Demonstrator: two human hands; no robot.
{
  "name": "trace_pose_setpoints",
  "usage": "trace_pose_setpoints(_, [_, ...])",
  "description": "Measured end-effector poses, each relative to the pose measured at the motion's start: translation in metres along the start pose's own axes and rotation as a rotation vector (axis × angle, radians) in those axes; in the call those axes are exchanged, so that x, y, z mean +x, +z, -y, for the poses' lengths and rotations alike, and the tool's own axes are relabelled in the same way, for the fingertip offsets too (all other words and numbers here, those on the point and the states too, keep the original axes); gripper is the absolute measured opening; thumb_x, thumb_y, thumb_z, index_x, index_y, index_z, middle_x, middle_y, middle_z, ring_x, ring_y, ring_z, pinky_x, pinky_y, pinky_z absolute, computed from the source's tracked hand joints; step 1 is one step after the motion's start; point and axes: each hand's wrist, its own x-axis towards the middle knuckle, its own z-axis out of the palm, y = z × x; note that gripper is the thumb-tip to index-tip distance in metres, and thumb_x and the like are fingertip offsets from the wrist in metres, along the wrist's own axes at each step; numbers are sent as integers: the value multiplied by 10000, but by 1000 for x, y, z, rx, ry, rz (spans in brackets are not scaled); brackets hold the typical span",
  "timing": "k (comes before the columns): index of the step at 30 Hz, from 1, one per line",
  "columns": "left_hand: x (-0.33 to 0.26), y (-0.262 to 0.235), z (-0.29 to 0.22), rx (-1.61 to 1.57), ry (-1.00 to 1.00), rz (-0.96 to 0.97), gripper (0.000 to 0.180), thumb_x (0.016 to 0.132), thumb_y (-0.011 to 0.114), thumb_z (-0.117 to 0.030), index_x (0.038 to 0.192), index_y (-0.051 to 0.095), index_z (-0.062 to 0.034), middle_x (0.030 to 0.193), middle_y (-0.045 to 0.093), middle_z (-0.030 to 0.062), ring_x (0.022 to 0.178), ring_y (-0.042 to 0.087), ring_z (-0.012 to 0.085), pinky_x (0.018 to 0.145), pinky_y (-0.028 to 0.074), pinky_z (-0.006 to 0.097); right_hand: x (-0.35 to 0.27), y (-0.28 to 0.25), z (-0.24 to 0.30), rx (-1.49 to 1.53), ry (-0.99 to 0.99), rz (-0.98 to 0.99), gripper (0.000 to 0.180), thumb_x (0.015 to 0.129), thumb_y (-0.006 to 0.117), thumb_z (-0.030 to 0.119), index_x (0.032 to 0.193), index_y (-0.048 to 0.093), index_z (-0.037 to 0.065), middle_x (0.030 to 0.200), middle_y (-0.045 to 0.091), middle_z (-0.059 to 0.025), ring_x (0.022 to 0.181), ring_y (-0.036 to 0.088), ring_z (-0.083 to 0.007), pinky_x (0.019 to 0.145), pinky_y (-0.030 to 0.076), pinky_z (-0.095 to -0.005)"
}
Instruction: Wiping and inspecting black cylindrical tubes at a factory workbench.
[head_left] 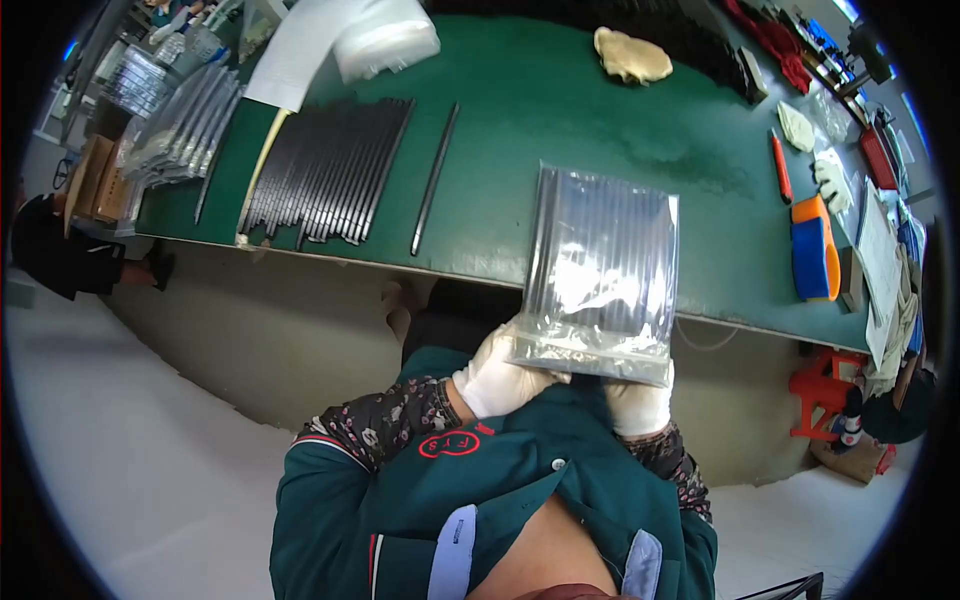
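A clear plastic bag [600,270] filled with a flat row of dark rods lies over the table's front edge, its near end raised in my hands. My left hand [493,378], in a white glove, grips the bag's near left corner. At the near right corner, my right hand [642,405], also gloved, closes on it from below, with most of its fingers hidden. To the left, a row of loose black rods [330,170] is laid side by side on the green table [490,90]. One single black rod [435,180] rests apart, between that row and the bag.
Filled bags [185,125] are stacked at the far left, near a pile of clear empty bags [385,40]. A beige cloth pad [632,56] lies at the back. On the right are a red pen-like tool [780,167] and an orange-and-blue tape dispenser [815,250]. A red stool [825,390] stands below.
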Motion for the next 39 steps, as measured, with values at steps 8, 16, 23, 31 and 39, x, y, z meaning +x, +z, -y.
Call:
trace_pose_setpoints(8, [30,-5,21,-995,-367,198,383,979,374,-277,1164,534,18,1048,616,211,927,613,341,751,550,453,32,55,-95,1271,38,275,291,998,421,194,1068,618,-9,985,652,-67,863,614,-201,822,485,-348])
trace_pose_setpoints(16, [53,11,14,818,145,504,314,924,555,-207,1196,544,-49,1211,580,107,1138,532,212,976,429,343,51,-29,-45,347,-175,188,294,930,540,63,1205,554,-42,1103,655,-118,941,650,-194,802,548,-319])
trace_pose_setpoints(23, [42,-5,11,-689,-316,36,349,999,428,-385,1199,583,-144,1132,642,-8,966,609,134,815,515,313,30,-62,-61,1226,470,24,528,1005,394,429,1299,494,2,1189,616,-109,1003,603,-244,790,488,-332])
trace_pose_setpoints(31, [44,15,-42,-221,-325,59,418,885,663,-299,1230,554,-89,1126,636,14,1014,604,135,845,514,319,45,-60,-20,1195,365,296,269,956,551,169,1183,573,26,1004,620,-57,806,568,-129,688,468,-252])
trace_pose_setpoints(39, [20,12,-16,-348,-127,30,351,814,700,-122,1144,613,-36,1027,679,58,946,636,154,832,503,296,25,-60,13,793,328,398,261,857,604,149,1078,603,10,893,627,-17,764,567,-106,662,453,-249])
